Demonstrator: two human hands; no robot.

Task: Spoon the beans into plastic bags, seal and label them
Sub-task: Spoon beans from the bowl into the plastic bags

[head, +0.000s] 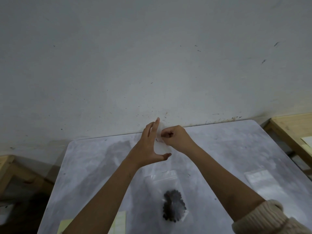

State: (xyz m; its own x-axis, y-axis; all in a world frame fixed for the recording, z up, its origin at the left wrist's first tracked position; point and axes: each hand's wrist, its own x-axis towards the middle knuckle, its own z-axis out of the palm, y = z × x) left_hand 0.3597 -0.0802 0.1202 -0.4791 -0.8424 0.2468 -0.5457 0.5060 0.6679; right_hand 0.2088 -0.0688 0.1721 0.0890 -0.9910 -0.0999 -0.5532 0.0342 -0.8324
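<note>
1. Head view, the task's thing: a clear plastic bag point(166, 186) lies flat on the table point(228, 152), near its front edge and between the two forearms. The dark, round beans point(173, 206) are bunched in its lower half. The upper half is see-through, with a paler strip across the top.
2. Well behind the bag, both hands are raised near the table's far edge, where it meets the wall point(152, 56), and meet on a small pale sheet point(163, 147). The sheet is thin and translucent, and blurred. Whether it is a label I cannot tell.
3. The left hand point(149, 146) is spread, its fingers straight and pointing up and its thumb stretched out sideways. The sheet spans the gap from fingertips to thumb tip.
4. The right hand point(176, 136) is curled into a loose fist, its fingertips pinching the sheet's right edge.
5. A cream ribbed knit sleeve point(270, 218) is pushed up the right forearm.
6. Materials: the tabletop is smooth, a mottled grey like marble, with rounded far corners. The wall is matt white, scuffed and flecked with dark specks.
7. A stack of empty clear bags point(263, 183) lies flat at the table's right side, well apart from the filled one.
8. Two pale yellow papers point(119, 220) show at the front edge beside the left forearm.
9. Bare light wooden furniture point(290, 130) stands past the right corner.
10. No writing can be read anywhere.
</note>
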